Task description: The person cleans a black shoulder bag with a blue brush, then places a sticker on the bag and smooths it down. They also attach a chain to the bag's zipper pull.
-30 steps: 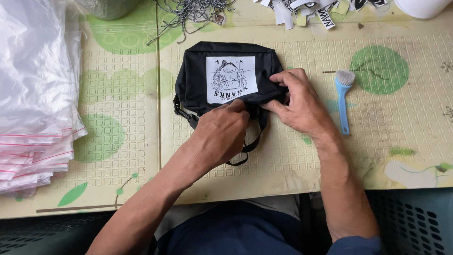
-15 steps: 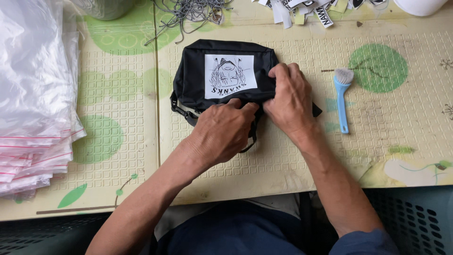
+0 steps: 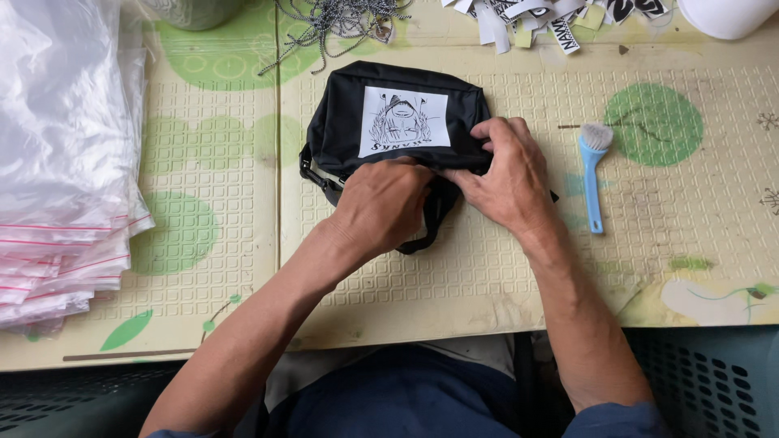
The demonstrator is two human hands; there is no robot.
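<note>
Cream embossed mat [image 3: 203,146] with green circles covers the table.

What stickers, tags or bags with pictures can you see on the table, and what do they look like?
White patch: rectangle with a black drawing, on the black bag under both hands.
Label strips: loose white and black pieces, heaped at the top edge.
Clear plastic bags: stack with red seal lines, far left.
No screens or signs.
</note>
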